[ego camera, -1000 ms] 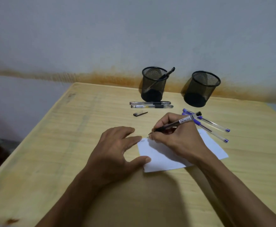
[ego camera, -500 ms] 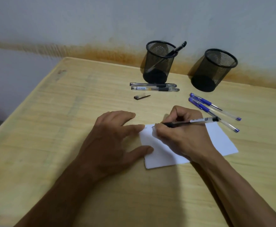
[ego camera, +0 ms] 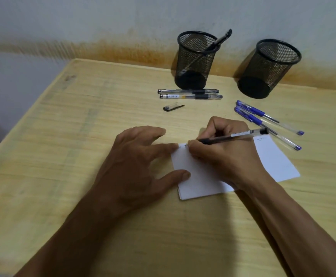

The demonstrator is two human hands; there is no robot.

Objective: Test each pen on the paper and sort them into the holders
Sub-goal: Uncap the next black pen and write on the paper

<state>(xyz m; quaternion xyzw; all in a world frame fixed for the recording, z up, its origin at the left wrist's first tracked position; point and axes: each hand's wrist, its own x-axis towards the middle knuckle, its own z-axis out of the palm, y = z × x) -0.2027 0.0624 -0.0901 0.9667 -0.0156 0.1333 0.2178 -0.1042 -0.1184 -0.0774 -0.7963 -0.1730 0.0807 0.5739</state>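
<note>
Head view: you were testing a pen on the paper.
Your right hand point(ego camera: 226, 154) gripped the black pen point(ego camera: 233, 136), tip at the paper's point(ego camera: 272, 162) top-left corner; your left hand point(ego camera: 137, 164) lay open, fingertips pinning its left edge.

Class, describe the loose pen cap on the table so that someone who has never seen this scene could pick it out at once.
Start at the two black mesh holders by the wall and take the left holder, the one with a pen in it. In front of it lie two black pens side by side; just nearer the person lies the pen cap. It is far shorter than any pen, clear with a dark end and clip.
</note>
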